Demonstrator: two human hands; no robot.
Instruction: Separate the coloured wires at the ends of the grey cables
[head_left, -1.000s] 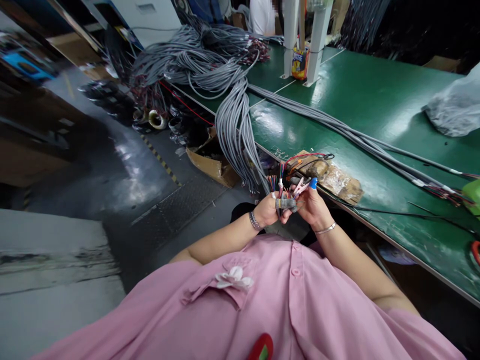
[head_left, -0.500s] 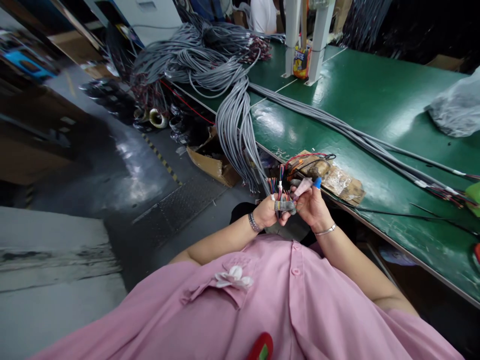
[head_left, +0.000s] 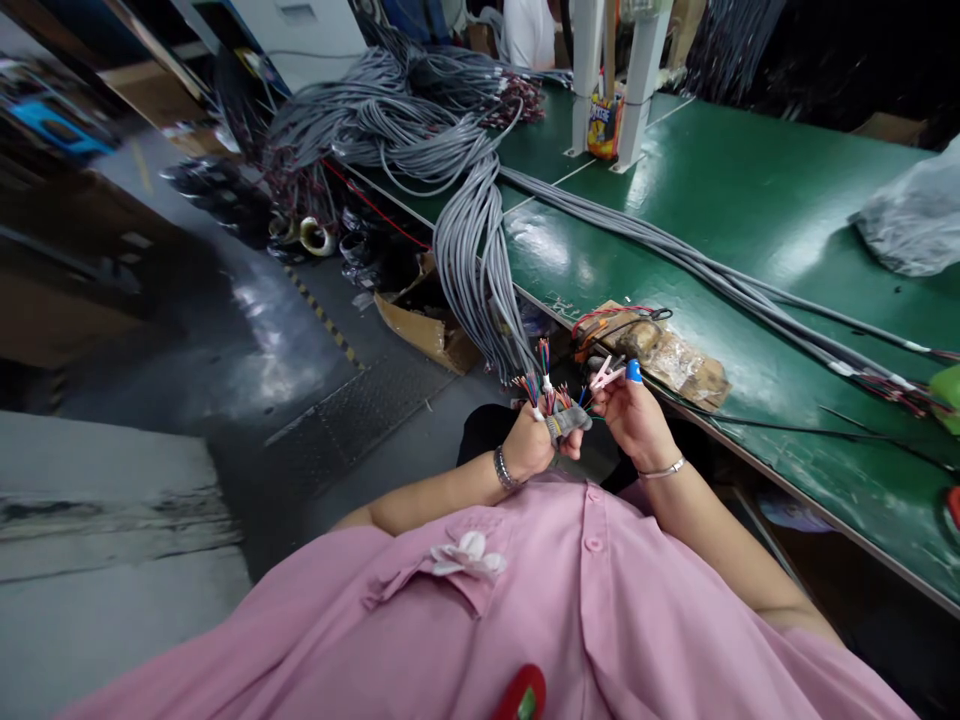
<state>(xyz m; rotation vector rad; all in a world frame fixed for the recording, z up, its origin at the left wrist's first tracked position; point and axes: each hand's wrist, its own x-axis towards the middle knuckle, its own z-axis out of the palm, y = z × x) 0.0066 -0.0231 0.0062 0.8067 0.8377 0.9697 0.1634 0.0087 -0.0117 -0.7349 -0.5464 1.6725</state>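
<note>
Grey workshop flooring (head_left: 255,350) is stretching along the left side, where a blurred blue stool (head_left: 56,128) is standing far back. To its right, a heap of grey cables (head_left: 390,110) is covering the far left end of a green bench (head_left: 750,190), and a thick hank (head_left: 472,230) is drooping over the edge, beside an open cardboard box (head_left: 431,335). Near the hank's lower ends, the left hand (head_left: 529,442) is gripping cable ends with curled fingers; their coloured wires (head_left: 532,387) are fanning upward above the fist, and a grey cover (head_left: 568,422) is wrapping a finger. Just beside it, not touching, the right hand (head_left: 636,425) is pinching a small pink clip (head_left: 606,376); a blue cover (head_left: 634,371) is capping one digit. Thin wires are poking out between the hands; whether the right fingers are also gripping them, I cannot tell. Beyond, a taped brown block (head_left: 679,365) is lying at the bench's near edge. Farther right, long grey cables (head_left: 675,250) are running across the top, and a translucent plastic bag (head_left: 915,215) is resting.
</note>
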